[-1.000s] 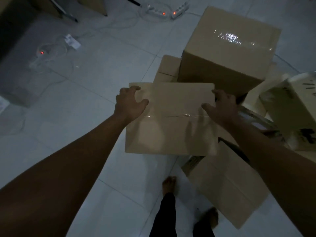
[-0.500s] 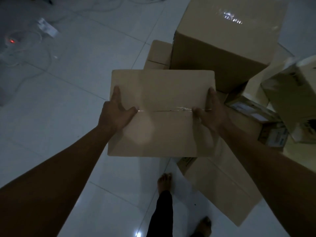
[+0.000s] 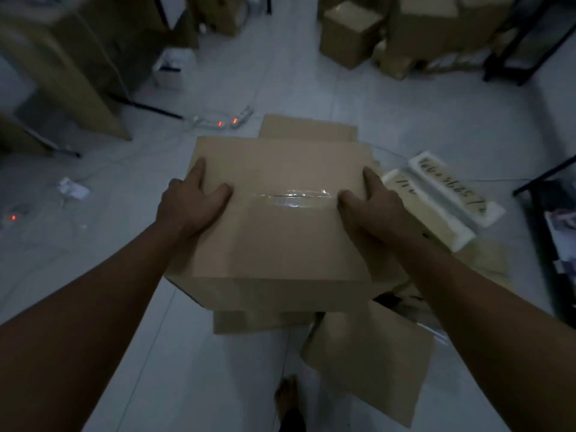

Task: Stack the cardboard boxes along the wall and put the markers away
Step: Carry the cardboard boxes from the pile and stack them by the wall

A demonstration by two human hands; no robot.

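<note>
A taped brown cardboard box fills the middle of the head view, held up in front of me. My left hand grips its left edge, thumb lying on the top. My right hand grips the right edge the same way. Clear tape runs across the lid between my thumbs. Behind it shows the top edge of a larger box. Another box peeks out underneath, and one more brown box lies on the floor at lower right. No markers are visible.
A white box with handwriting lies to the right. Lit power strips and cables cross the tile floor ahead. More boxes stand at the back. A black rack is at the right, cardboard sheets at the left. My bare foot is below.
The box has come up closer to me with both hands on its sides, and my view has tilted up, so the far end of the room now shows.
</note>
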